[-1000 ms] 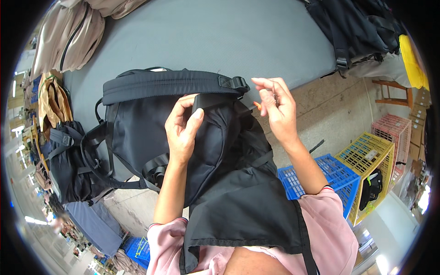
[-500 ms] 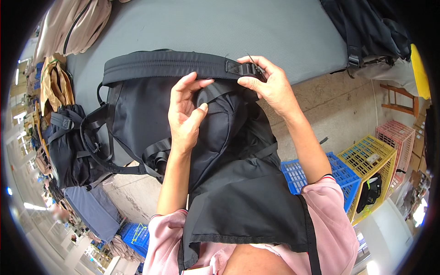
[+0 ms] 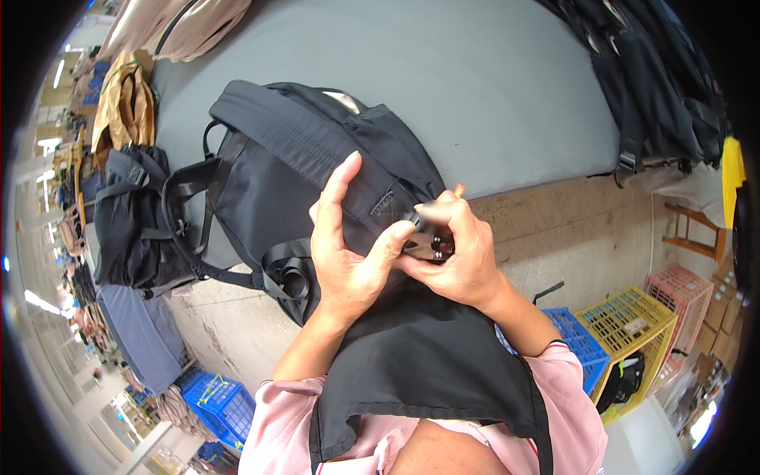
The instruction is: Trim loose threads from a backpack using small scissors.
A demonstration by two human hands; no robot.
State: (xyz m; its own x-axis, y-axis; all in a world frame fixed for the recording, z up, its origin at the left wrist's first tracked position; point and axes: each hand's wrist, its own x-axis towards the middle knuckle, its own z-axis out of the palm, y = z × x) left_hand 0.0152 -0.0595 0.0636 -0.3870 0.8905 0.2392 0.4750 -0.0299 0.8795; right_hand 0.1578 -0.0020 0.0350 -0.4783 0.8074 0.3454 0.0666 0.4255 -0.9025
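A black backpack (image 3: pixel 261 186) lies on the grey table and slants toward me, with its padded shoulder strap (image 3: pixel 301 142) across the top. At the strap's lower end is a dark, shiny buckle (image 3: pixel 431 244). My right hand (image 3: pixel 463 253) is closed round this buckle, and a small orange tip (image 3: pixel 459 191) sticks out above its fingers; what it belongs to is hidden. My left hand (image 3: pixel 348 261) is spread over the strap, index finger stretched out, thumb tip against or just beside the buckle. Coiled webbing (image 3: pixel 291 277) hangs from the bag's side near my left wrist.
The grey table (image 3: pixel 507 95) spreads beyond the bag. More dark backpacks (image 3: pixel 649 87) stand at the far right, another (image 3: pixel 131 222) at the left. Blue (image 3: pixel 574 336) and yellow (image 3: pixel 629 321) plastic crates stand at the lower right, a blue crate (image 3: pixel 226 408) at the lower left.
Both hands have come down toward me with the strap's buckle end. The strap, level before, now slants down to the right, and the bag's far side shows. My left thumb has moved to the buckle.
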